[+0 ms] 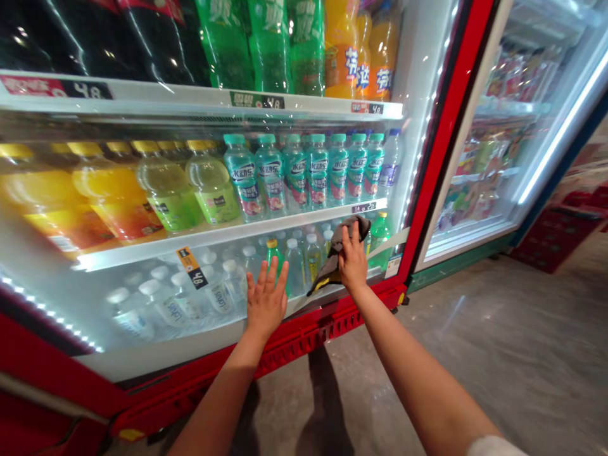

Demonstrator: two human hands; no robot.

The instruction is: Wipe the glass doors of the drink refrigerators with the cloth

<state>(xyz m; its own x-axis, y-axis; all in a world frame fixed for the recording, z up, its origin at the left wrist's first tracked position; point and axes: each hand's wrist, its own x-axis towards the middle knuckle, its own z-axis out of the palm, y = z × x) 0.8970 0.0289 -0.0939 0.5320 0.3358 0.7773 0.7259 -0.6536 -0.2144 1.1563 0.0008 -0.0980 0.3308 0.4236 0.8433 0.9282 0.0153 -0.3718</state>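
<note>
My left hand (266,297) lies flat on the lower part of the fridge's glass door (304,308), fingers stretched and slightly apart, with nothing in it. To its right, my right hand (352,261) presses a dark grey cloth (335,250) with a yellow mark near its lower corner against the same glass. Part of the cloth hangs down left of the fingers, and its middle is covered by them. Behind the glass near both hands stand water bottles (295,269) and green bottles (380,237) on the bottom shelf.
Above are shelves of teal-capped bottles (317,171), yellow-capped juice bottles (102,190) and large green soda bottles (268,47). The red fridge frame (434,152) borders the door. Another lit fridge (498,139) stands at right, over a grey floor (513,354).
</note>
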